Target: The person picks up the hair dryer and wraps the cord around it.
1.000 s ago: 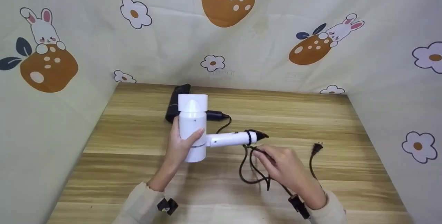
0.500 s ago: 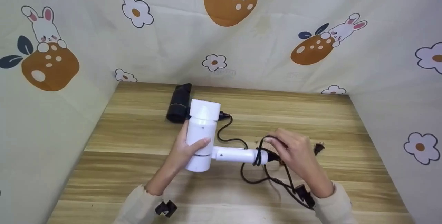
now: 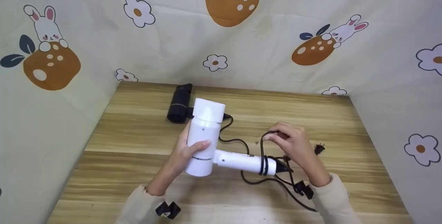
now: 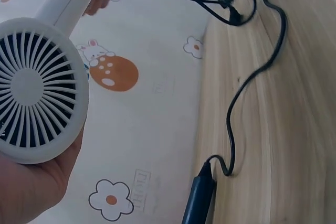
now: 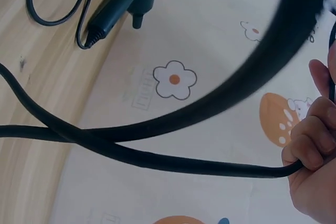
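Note:
In the head view my left hand (image 3: 183,151) grips the barrel of a white hair dryer (image 3: 207,130), its thumb across the front. The dryer is held over the table with its handle (image 3: 241,161) pointing right and slightly down. Black cord (image 3: 266,165) is wound round the handle near its black tapered end. My right hand (image 3: 293,144), above and right of that end, pinches the cord between thumb and fingers, and a stretch runs up from the handle to it. The left wrist view shows the dryer's round vent grille (image 4: 29,87). In the right wrist view the cord (image 5: 210,169) enters the curled fingers (image 5: 310,150).
A black hair dryer (image 3: 179,103) lies at the back left of the wooden table (image 3: 138,182), its cord (image 3: 238,140) trailing right. A two-pin plug (image 3: 320,148) lies behind my right wrist. Patterned cloth walls (image 3: 172,44) enclose the back and sides.
The white hair dryer has moved right and its handle has tipped downward. My right hand has risen from below the handle end to above it, drawing cord over; more cord now circles the handle.

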`<state>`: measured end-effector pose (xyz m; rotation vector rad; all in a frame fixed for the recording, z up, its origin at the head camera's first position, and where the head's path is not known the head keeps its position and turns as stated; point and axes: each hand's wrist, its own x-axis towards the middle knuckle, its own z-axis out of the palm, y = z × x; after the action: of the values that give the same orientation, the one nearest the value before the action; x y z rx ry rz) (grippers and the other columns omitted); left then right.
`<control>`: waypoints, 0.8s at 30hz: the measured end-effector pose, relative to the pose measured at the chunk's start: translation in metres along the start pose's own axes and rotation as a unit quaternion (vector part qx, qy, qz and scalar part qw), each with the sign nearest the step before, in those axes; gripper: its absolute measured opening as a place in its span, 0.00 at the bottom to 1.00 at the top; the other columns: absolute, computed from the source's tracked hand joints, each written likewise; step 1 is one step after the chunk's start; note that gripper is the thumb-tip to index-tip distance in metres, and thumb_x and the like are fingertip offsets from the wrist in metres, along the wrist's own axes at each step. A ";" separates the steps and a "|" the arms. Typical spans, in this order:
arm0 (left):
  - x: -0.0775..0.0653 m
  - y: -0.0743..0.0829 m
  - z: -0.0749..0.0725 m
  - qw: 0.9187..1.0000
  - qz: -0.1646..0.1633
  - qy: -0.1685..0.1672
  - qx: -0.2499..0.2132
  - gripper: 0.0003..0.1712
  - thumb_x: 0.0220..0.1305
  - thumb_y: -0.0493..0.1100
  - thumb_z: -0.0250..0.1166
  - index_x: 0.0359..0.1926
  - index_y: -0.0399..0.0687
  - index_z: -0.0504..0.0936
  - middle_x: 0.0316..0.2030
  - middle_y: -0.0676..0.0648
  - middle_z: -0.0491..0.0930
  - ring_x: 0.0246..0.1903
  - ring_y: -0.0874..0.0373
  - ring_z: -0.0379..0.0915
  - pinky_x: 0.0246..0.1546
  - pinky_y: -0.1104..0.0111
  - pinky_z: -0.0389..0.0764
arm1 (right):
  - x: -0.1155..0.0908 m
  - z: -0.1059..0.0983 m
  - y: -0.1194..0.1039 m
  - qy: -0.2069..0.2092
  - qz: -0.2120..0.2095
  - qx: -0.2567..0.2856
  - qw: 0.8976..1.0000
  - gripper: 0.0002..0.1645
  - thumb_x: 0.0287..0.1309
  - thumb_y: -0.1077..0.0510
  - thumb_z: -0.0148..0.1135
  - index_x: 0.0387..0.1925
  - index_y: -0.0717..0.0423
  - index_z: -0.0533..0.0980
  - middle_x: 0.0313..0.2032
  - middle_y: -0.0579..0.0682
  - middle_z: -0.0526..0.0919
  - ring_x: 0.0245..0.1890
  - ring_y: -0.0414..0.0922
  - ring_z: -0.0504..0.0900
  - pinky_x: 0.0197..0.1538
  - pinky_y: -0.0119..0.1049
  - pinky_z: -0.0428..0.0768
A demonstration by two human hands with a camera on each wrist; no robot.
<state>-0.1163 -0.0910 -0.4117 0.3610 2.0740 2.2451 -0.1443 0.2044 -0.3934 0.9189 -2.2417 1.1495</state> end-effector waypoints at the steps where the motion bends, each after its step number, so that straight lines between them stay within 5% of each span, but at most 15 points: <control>1: -0.001 0.002 0.000 1.000 0.001 0.003 -0.009 0.37 0.51 0.38 0.60 0.63 0.40 0.58 0.40 0.42 0.75 0.37 0.53 0.75 0.40 0.58 0.79 | 0.000 0.001 0.001 -0.002 0.004 0.005 1.000 0.09 0.38 0.70 0.70 0.26 0.57 0.81 0.22 0.47 0.82 0.18 0.32 0.70 0.21 0.20 0.70; 4: -0.002 0.006 0.001 0.999 0.012 0.012 -0.038 0.36 0.51 0.38 0.59 0.61 0.37 0.58 0.39 0.45 0.75 0.37 0.54 0.75 0.39 0.60 0.78 | 0.000 0.004 0.004 -0.001 -0.002 -0.002 1.000 0.02 0.46 0.64 0.67 0.26 0.57 0.80 0.21 0.47 0.81 0.18 0.31 0.69 0.21 0.21 0.69; 8: -0.001 0.010 0.002 0.997 0.031 0.020 -0.073 0.35 0.49 0.37 0.58 0.59 0.37 0.58 0.38 0.47 0.76 0.35 0.56 0.75 0.38 0.62 0.79 | -0.003 0.010 0.007 0.001 -0.036 -0.040 0.999 0.13 0.60 0.53 0.56 0.27 0.57 0.79 0.21 0.47 0.80 0.19 0.34 0.70 0.24 0.23 0.70; 10: 0.000 0.011 0.002 0.995 0.036 0.028 -0.088 0.33 0.49 0.37 0.57 0.58 0.38 0.59 0.38 0.47 0.76 0.35 0.57 0.75 0.38 0.63 0.79 | -0.006 0.013 0.007 -0.006 -0.048 -0.063 0.997 0.15 0.64 0.53 0.52 0.28 0.56 0.78 0.22 0.47 0.80 0.21 0.35 0.73 0.26 0.25 0.73; 12: 0.001 0.012 0.002 0.994 0.041 0.039 -0.096 0.32 0.49 0.37 0.57 0.57 0.39 0.61 0.38 0.48 0.76 0.35 0.57 0.75 0.38 0.63 0.79 | -0.008 0.017 0.005 -0.019 -0.054 -0.100 0.993 0.06 0.61 0.61 0.56 0.28 0.55 0.76 0.23 0.47 0.80 0.22 0.38 0.77 0.28 0.27 0.77; 19: 0.005 0.014 0.004 0.990 0.050 0.100 -0.091 0.33 0.49 0.36 0.58 0.59 0.43 0.60 0.40 0.47 0.75 0.37 0.55 0.75 0.38 0.60 0.79 | -0.020 0.027 -0.012 -0.081 0.152 -0.141 0.975 0.05 0.57 0.62 0.57 0.30 0.52 0.79 0.25 0.44 0.79 0.26 0.37 0.75 0.34 0.37 0.77; 24: 0.007 0.009 0.008 0.987 0.040 0.135 -0.077 0.31 0.51 0.36 0.60 0.58 0.42 0.61 0.40 0.47 0.74 0.38 0.54 0.75 0.40 0.60 0.78 | -0.023 0.034 -0.018 -0.091 0.111 -0.158 0.977 0.13 0.55 0.63 0.57 0.17 0.51 0.79 0.19 0.42 0.80 0.15 0.29 0.63 0.20 0.26 0.69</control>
<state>-0.1199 -0.0822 -0.4017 0.1386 2.0148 2.6096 -0.1188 0.1765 -0.4177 0.6800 -2.6320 0.7850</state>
